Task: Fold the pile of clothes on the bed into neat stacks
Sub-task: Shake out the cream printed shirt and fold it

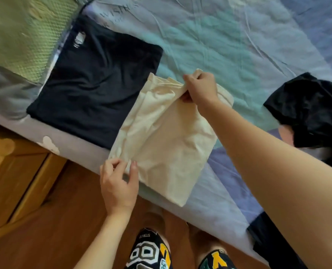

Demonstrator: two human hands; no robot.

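A bed [229, 45] in pale blue and mint sheets filled the view, its edge running over a brown wooden floor [64, 220]. And there was the cream garment [161, 136], partly folded, lying at the bed's near edge between both hands. The left hand [118, 183] had pinched its near corner, thumb and fingers closed on the cloth right at the mattress edge. The right hand [200, 88] had clamped onto the far edge, fingers curled over a bunched fold, arm stretched long across the bed from the right.

Judging by the slack wrinkles between the grips, the clean way was to pull the two ends taut, line the edges up, then bring the fold across in one motion and smooth it flat.

Just beyond the left hand and beside the cream piece sat a folded navy shirt [95, 84], touching it along one side: the stack already started, it seemed. Off past the right forearm lay a crumpled black garment [312, 113], not yet folded. Another dark piece [268, 245] showed under the right arm at the bed's edge.
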